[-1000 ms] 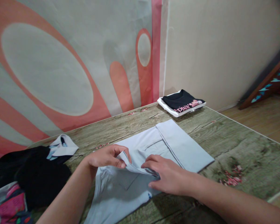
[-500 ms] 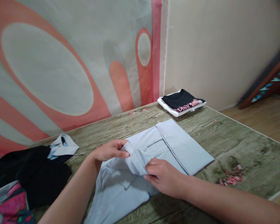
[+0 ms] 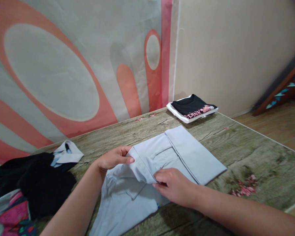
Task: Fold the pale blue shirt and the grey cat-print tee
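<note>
A pale blue shirt lies partly folded on the wood-print table. My left hand pinches the far end of a raised fold of the shirt, thumb on top. My right hand pinches the near end of the same fold, fingers curled over the cloth. The folded strip runs between the two hands. The shirt's lower part spreads toward me, with a chest pocket showing under the fold.
A pile of dark and pink-patterned clothes with a white collar sits at the left. A folded black shirt with pink lettering on a white one rests at the table's far corner. Patterned wall behind; wooden floor at right.
Both hands lifted the shirt's edge and carried it away from me, laying a fold over the middle; the left hand moved slightly up, the right hand drew back along the fold.
</note>
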Demonstrator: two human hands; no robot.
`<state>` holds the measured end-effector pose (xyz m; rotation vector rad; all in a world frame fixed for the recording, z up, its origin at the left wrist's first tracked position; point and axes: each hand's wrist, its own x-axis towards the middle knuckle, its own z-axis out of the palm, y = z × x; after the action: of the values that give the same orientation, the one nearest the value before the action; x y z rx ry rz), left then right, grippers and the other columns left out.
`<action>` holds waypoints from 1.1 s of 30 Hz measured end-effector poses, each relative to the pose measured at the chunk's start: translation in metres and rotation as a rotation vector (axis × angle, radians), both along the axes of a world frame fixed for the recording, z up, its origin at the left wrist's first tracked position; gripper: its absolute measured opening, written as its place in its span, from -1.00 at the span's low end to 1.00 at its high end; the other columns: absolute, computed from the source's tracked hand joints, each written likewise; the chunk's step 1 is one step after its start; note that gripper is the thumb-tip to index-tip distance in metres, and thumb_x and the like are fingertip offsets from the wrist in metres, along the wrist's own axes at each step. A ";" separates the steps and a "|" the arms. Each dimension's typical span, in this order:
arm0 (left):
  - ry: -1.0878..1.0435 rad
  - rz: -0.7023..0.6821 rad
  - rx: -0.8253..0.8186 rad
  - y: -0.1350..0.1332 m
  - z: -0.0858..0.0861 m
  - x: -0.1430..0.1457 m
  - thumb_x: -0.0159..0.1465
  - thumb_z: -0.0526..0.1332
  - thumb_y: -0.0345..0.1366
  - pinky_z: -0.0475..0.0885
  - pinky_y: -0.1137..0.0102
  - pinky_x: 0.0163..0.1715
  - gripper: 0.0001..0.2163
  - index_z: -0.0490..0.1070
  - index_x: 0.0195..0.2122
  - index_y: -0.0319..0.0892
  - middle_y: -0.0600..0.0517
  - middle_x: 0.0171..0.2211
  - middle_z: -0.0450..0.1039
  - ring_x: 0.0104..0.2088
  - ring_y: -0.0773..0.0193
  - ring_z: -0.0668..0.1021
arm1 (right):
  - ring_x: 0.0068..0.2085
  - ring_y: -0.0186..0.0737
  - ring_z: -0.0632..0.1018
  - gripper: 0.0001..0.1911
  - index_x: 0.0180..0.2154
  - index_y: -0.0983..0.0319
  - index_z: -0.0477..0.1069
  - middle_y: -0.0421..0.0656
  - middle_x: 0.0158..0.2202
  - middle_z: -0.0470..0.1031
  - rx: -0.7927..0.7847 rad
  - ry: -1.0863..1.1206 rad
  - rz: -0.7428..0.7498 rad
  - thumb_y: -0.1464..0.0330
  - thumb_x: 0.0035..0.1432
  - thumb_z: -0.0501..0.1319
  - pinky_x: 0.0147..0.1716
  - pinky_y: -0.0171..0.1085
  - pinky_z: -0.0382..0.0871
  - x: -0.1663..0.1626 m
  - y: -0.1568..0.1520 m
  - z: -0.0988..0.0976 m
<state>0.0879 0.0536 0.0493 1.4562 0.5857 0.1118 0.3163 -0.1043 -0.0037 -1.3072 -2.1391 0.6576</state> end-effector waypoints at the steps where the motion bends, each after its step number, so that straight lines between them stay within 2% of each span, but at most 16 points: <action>1: 0.004 0.012 -0.002 0.000 -0.001 0.000 0.14 0.39 -0.19 0.43 0.36 -0.17 -0.71 0.50 -0.19 -0.26 -0.04 -0.27 0.57 -0.26 0.21 0.56 | -0.49 -0.36 0.34 -0.68 -0.60 0.23 0.18 -0.28 -0.57 0.32 -0.023 0.004 -0.008 0.42 0.14 0.22 -0.46 -0.34 0.05 0.000 0.000 0.002; 7: 0.001 0.098 -0.025 0.002 -0.007 0.002 0.11 0.41 -0.21 0.43 0.39 -0.22 -0.69 0.49 -0.18 -0.26 -0.01 -0.32 0.56 -0.30 0.24 0.56 | -0.54 -0.38 0.30 -0.63 -0.63 0.22 0.09 -0.31 -0.65 0.23 -0.193 0.111 -0.058 0.37 0.13 0.19 -0.52 -0.37 -0.01 0.001 0.002 0.007; 13: 0.062 0.167 0.038 0.003 -0.010 0.013 0.11 0.39 -0.12 0.42 0.40 -0.29 -0.64 0.45 -0.16 -0.24 -0.01 -0.29 0.54 -0.32 0.23 0.54 | -0.63 -0.36 0.44 -0.77 -0.55 0.20 0.23 -0.35 -0.71 0.25 -0.486 0.345 -0.095 0.34 0.14 0.12 -0.63 -0.43 0.12 0.005 0.006 0.004; 16: 0.091 0.196 0.139 0.004 -0.016 0.022 0.15 0.34 -0.05 0.40 0.40 -0.30 -0.61 0.42 -0.15 -0.23 -0.01 -0.28 0.50 -0.29 0.22 0.52 | -0.66 -0.38 0.45 -0.89 -0.41 0.21 0.34 -0.36 -0.66 0.31 -0.599 0.441 -0.108 0.33 0.12 0.11 -0.70 -0.45 0.13 0.007 0.010 0.000; 18: 0.140 0.211 0.267 0.005 -0.021 0.025 0.17 0.30 0.00 0.35 0.45 -0.37 -0.61 0.40 -0.15 -0.22 0.05 -0.36 0.44 -0.36 0.28 0.47 | -0.67 -0.38 0.46 -0.88 -0.33 0.21 0.37 -0.36 -0.63 0.35 -0.661 0.484 -0.108 0.31 0.10 0.12 -0.74 -0.46 0.14 0.007 0.013 -0.002; 21: 0.249 0.229 0.448 0.005 -0.027 0.017 0.21 0.24 0.02 0.20 0.51 -0.50 -0.60 0.35 -0.10 -0.20 0.18 -0.54 0.24 -0.51 0.37 0.33 | -0.65 -0.37 0.49 -0.84 -0.29 0.21 0.39 -0.35 -0.60 0.38 -0.695 0.525 -0.097 0.30 0.08 0.13 -0.75 -0.48 0.18 0.008 0.015 -0.004; 23: 0.291 0.226 0.493 0.002 -0.027 0.005 0.24 0.20 0.01 0.15 0.50 -0.52 -0.58 0.32 -0.02 -0.18 0.20 -0.54 0.19 -0.52 0.37 0.29 | -0.64 -0.37 0.50 -0.83 -0.28 0.21 0.39 -0.34 -0.59 0.40 -0.708 0.541 -0.095 0.30 0.07 0.13 -0.76 -0.49 0.19 0.008 0.015 -0.004; 29: 0.374 0.142 0.398 -0.011 -0.006 -0.033 0.21 0.24 -0.06 0.15 0.50 -0.51 -0.46 0.17 0.15 -0.18 0.16 -0.44 0.27 -0.49 0.37 0.31 | -0.65 -0.37 0.50 -0.84 -0.29 0.22 0.37 -0.34 -0.59 0.38 -0.711 0.560 -0.102 0.30 0.08 0.12 -0.77 -0.50 0.19 0.008 0.015 -0.004; 33: 0.367 0.244 0.588 -0.017 -0.008 -0.040 0.29 0.14 -0.11 0.26 0.47 -0.42 -0.57 0.20 0.15 -0.12 0.10 -0.31 0.30 -0.40 0.33 0.37 | -0.64 -0.37 0.51 -0.85 -0.30 0.23 0.36 -0.35 -0.60 0.37 -0.699 0.551 -0.093 0.30 0.09 0.12 -0.78 -0.51 0.20 0.009 0.016 -0.007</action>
<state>0.0483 0.0369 0.0412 1.9878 1.0952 0.2237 0.3252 -0.0888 -0.0105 -1.3253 -1.4300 1.6052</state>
